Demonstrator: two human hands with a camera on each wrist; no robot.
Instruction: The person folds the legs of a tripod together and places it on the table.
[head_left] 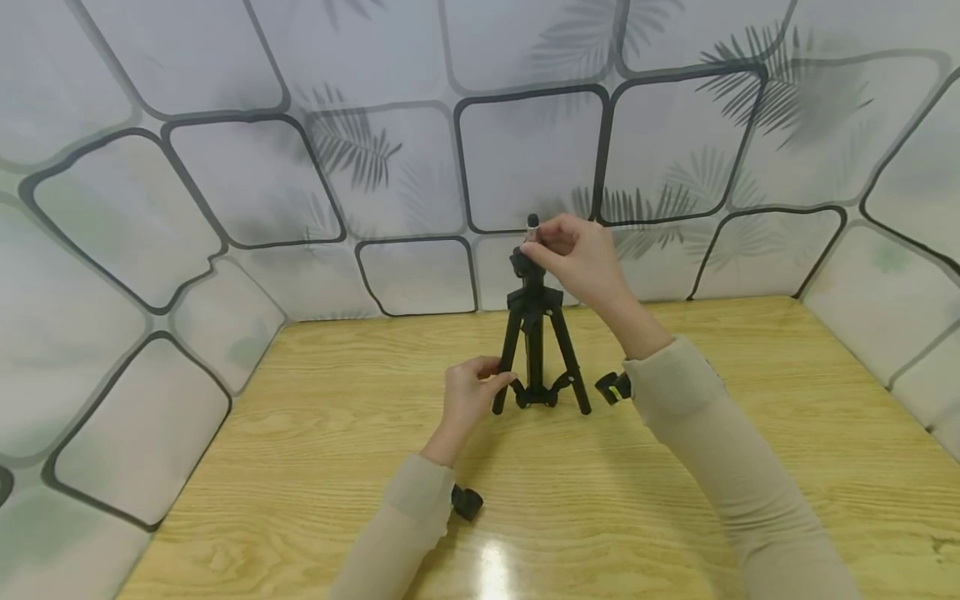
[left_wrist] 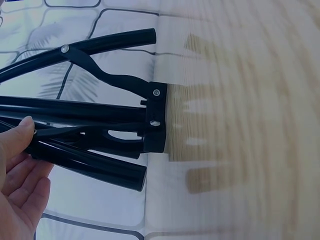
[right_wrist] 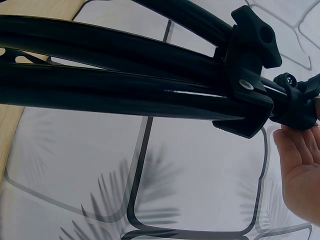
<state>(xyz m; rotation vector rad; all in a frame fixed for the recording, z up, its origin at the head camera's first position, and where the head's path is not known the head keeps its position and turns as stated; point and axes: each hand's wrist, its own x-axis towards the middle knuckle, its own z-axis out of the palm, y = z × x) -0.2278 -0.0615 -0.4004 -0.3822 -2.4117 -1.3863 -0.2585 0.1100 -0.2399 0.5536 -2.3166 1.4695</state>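
Observation:
A small black tripod (head_left: pixel 534 333) stands upright on the wooden table, its legs spread. My left hand (head_left: pixel 472 387) pinches one lower leg between thumb and fingers. The left wrist view shows that leg (left_wrist: pixel 100 162) with my thumb (left_wrist: pixel 19 136) on one side and fingertips on the other. At the top, my right hand (head_left: pixel 577 254) grips the tripod's head, where a small pale piece with a black tip (head_left: pixel 533 221) sticks up. In the right wrist view my fingers (right_wrist: pixel 295 150) touch the black head (right_wrist: pixel 295 110); the rest of that grip is cut off by the frame edge.
The light wooden table (head_left: pixel 300 467) spreads around the tripod. Behind it stands a pale wall covering (head_left: pixel 532 167) with dark outlined shapes and leaf prints, which folds forward at both sides. Black wrist devices (head_left: pixel 467 503) are attached at the sleeves.

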